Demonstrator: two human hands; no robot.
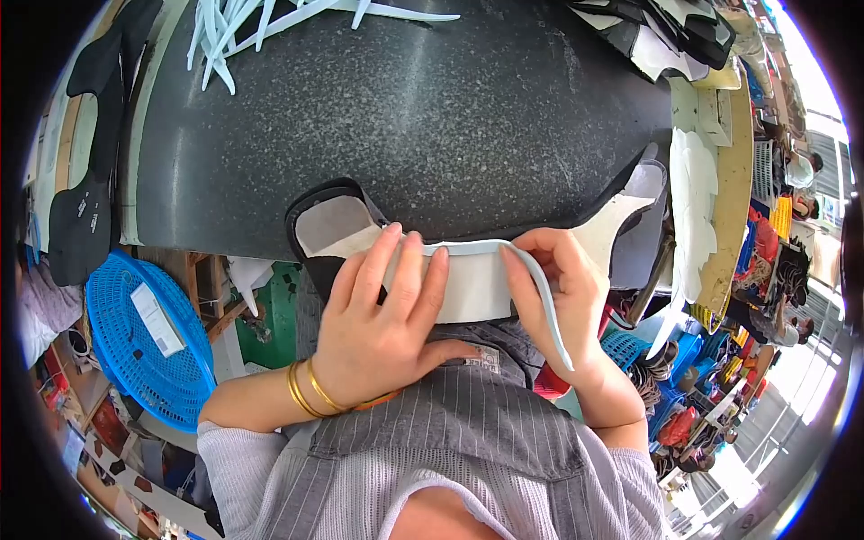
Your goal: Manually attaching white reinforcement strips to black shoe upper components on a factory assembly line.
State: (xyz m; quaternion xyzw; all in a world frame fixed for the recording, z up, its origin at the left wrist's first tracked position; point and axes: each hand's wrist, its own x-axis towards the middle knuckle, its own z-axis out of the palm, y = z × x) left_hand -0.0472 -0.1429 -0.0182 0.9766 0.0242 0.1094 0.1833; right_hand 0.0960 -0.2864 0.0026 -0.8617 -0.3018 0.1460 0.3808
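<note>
A shoe upper piece [472, 290], cream on its inner side with black edges and grey ends, lies across the table's near edge. Along its top edge runs a narrow pale-blue strip [551, 310], whose loose end hangs down over my right palm. My left hand [380, 328] lies with fingers stretched out on the upper, fingertips pressing at the strip's left part. Between thumb and forefinger, my right hand [569, 292] pinches the strip near the right side of the cream panel.
More pale-blue strips [236, 31] lie piled at the table's far left. Black and cream upper pieces [661, 40] are stacked at the far right. Other black pieces [85, 211] hang on the left, above a blue plastic basket [148, 342]. White scalloped material [693, 211] lies along the right edge.
</note>
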